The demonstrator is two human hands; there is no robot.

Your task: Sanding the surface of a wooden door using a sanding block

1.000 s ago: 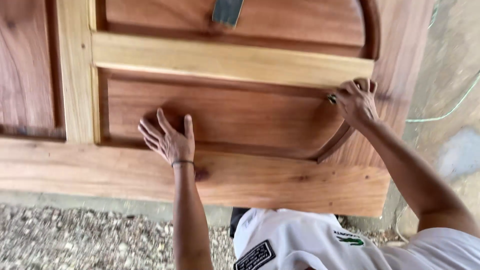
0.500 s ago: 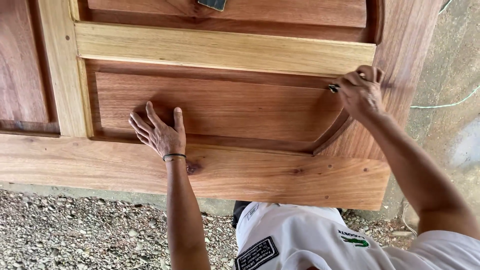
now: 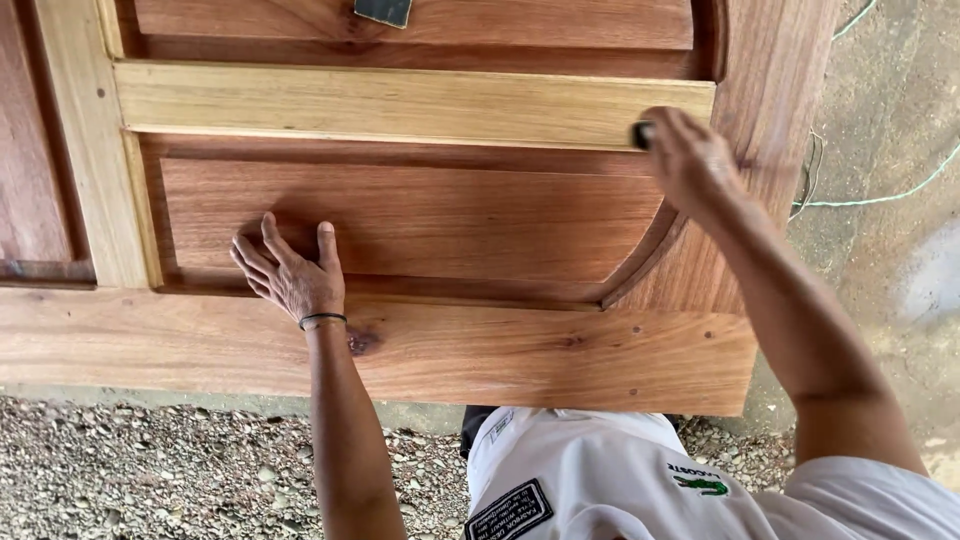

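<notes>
A large wooden door (image 3: pixel 420 350) of reddish and pale wood lies flat in front of me. My left hand (image 3: pixel 290 272) rests flat, fingers spread, on the lower edge of its recessed reddish panel (image 3: pixel 420 220); a dark band circles the wrist. My right hand (image 3: pixel 690 160) is closed around a small dark piece (image 3: pixel 642 133), seemingly sandpaper, pressed to the right end of the pale crossbar (image 3: pixel 400 105) where it meets the curved frame. The hand covers most of the piece.
A dark flat object (image 3: pixel 383 10) lies on the upper panel at the top edge. Gravel ground (image 3: pixel 150 470) shows below the door. Concrete floor (image 3: pixel 890 260) with a thin green cord (image 3: pixel 880 190) lies to the right.
My right hand has slid up from the curved moulding to the end of the pale crossbar. The left hand has kept its place on the panel; the view has shifted slightly.
</notes>
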